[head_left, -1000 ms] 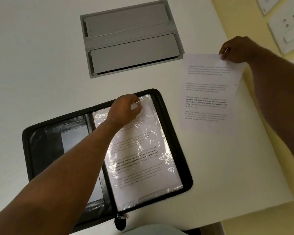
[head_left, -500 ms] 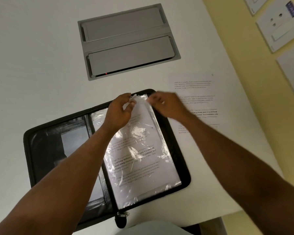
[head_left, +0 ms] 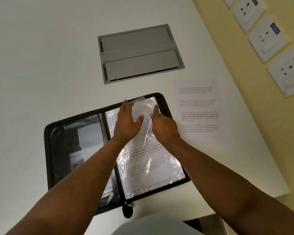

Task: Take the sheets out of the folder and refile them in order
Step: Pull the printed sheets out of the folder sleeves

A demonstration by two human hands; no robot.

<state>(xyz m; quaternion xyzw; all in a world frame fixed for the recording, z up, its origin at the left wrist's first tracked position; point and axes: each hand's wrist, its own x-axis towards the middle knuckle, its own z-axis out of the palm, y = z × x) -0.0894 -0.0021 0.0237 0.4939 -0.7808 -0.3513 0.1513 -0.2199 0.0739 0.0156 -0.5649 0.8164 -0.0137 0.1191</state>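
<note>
A black zip folder (head_left: 48, 150) lies open on the white table. Its right half holds a clear plastic sleeve (head_left: 148, 163) with a printed sheet inside. My left hand (head_left: 127, 122) lies on the sleeve's upper part, fingers straight and reaching to its top edge, thumb spread to the right. Beside it, my right hand (head_left: 163, 124) rests on the sleeve with the index finger stretched toward the top right corner. The plastic between the two thumbs is wrinkled and raised. A loose printed sheet (head_left: 200, 112) lies flat on the table just right of the folder.
A grey flap box (head_left: 139, 53) is set into the table behind the folder. The yellow wall at the right carries several white sockets (head_left: 268, 39). The table's right edge runs close past the loose sheet. A zip pull (head_left: 128, 205) hangs at the folder's near edge.
My right hand laid the loose sheet on the table and came over to the sleeve's top. My left hand went from pinching the sleeve's edge to lying spread on it.
</note>
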